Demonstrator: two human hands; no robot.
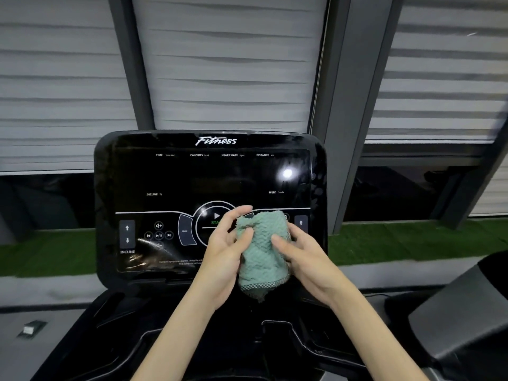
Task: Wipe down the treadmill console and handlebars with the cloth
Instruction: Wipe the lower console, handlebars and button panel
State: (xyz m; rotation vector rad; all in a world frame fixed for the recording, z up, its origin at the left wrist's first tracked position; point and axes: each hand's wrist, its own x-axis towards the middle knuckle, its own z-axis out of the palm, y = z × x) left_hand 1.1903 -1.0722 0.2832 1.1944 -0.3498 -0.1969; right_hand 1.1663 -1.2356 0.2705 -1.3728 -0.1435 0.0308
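Note:
A bunched green waffle-weave cloth (261, 251) is held between both hands in front of the lower middle of the black treadmill console (192, 177). My left hand (225, 251) grips the cloth's left side, with fingers curled into its top edge. My right hand (299, 254) cups its right side, thumb pressed on the front. The cloth hangs just in front of the start button area and hides part of it. The console's glossy screen is dark, with white labels and a light reflection at upper right. A black handlebar frame (115, 320) curves below the console.
Grey slatted blinds (228, 64) and dark window posts fill the wall behind the console. A strip of green turf (412, 240) runs along the floor beyond. A grey padded machine part (461, 306) sits at the right. A small object (30, 328) lies on the grey floor at lower left.

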